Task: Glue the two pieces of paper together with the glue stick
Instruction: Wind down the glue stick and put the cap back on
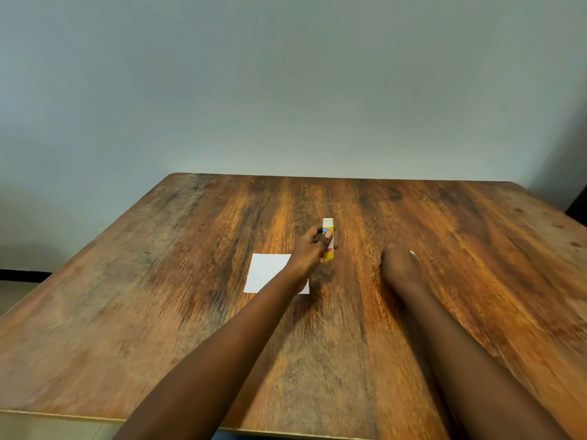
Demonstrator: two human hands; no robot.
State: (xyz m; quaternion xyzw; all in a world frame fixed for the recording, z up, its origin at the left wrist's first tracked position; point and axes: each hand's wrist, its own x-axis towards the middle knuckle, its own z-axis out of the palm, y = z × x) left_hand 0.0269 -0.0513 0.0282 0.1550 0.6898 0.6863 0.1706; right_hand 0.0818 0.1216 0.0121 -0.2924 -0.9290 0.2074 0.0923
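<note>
A small yellow glue stick [328, 239] with a white cap stands upright near the middle of the wooden table [158, 281]. My left hand [309, 249] is wrapped around its side, thumb in front. A white piece of paper [268, 271] lies flat just left of the stick, partly under my left wrist; I cannot tell whether it is one sheet or two stacked. My right hand [400, 262] rests flat on the table to the right, fingers together, holding nothing. A second sheet is not visible apart from this.
A plain grey-blue wall rises behind the table's far edge [317, 176]. The near edge [95, 416] runs along the bottom left. A dark object [579, 208] shows at the far right edge.
</note>
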